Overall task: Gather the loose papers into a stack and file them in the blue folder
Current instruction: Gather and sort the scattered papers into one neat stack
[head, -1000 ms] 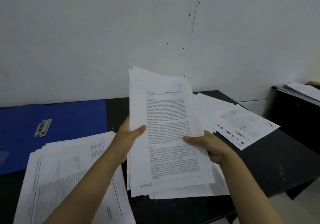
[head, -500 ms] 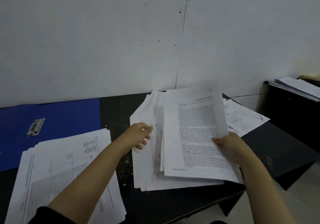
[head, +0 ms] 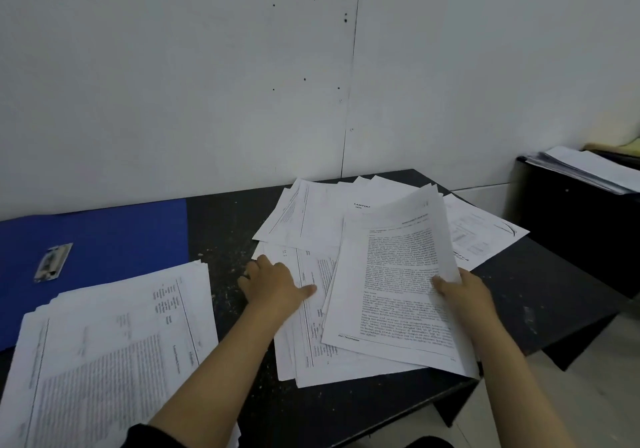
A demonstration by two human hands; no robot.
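The bundle of white printed sheets (head: 391,288) that both hands were holding up in front of the wall a second ago is now coming down onto the scattered white papers (head: 311,226) at the right of the dark speckled surface (head: 228,239). The right hand (head: 460,291) is keeping its grip on the bundle's right edge, thumb on top and fingers curled underneath, so the sheets are lying tilted with that edge raised. The left hand (head: 273,285) has let go of the bundle and is resting on the loose sheets just beside it, fingers spread and fairly straight, thumb pointing toward the bundle; it is holding nothing. The open blue plastic folder with a metal clip (head: 104,236) is lying flat at the far left of the surface, well apart from both hands, and a second, squarer stack of white printed pages (head: 114,354) is overlapping its near edge. Judgement: gathering is under way, with the held bundle being merged into the right-hand pile; filing is not yet begun. On a separate black cabinet (head: 581,239) at far right, more paper (head: 588,167) is lying.
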